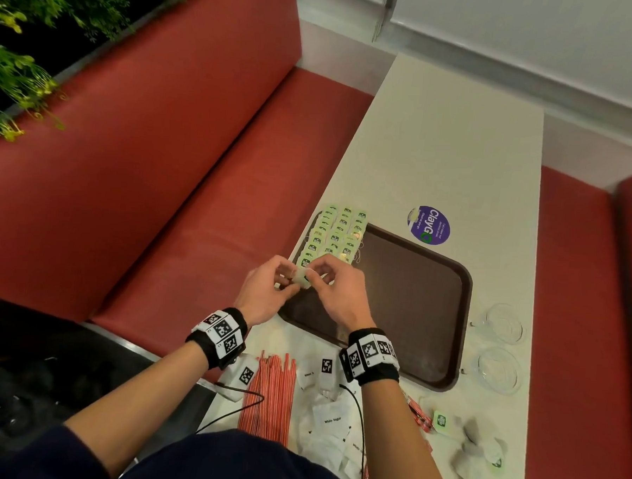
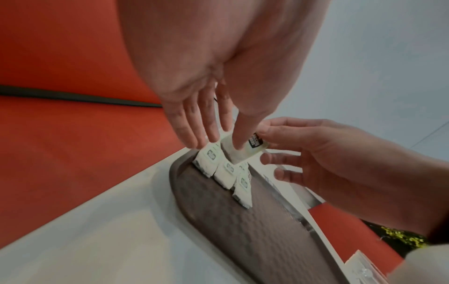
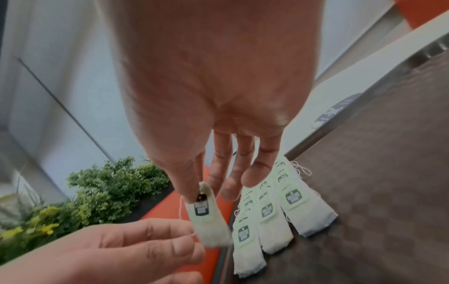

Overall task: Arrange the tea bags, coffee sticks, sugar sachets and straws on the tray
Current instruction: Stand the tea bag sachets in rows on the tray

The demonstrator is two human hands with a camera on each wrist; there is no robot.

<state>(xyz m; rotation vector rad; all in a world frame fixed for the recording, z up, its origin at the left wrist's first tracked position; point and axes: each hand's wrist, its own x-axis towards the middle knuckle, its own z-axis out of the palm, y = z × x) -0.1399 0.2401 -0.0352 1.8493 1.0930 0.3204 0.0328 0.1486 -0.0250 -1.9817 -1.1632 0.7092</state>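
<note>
Both hands pinch one tea bag [image 3: 209,217]: right hand [image 1: 335,295] at its tag, left hand [image 1: 264,295] at its string. The rows of tea bags [image 1: 334,236] lie just past the fingertips. A tug could snap the string or bump the rows crooked.

Matt paper tea bags [image 3: 267,221], a textured, seemingly plastic brown tray [image 1: 414,299], smooth pale table [image 1: 458,155].

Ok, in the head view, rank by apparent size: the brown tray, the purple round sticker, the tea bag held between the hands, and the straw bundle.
1. brown tray
2. straw bundle, nearer the camera, so flattered
3. purple round sticker
4. tea bag, partly hidden by fingers of the left hand and right hand
</note>
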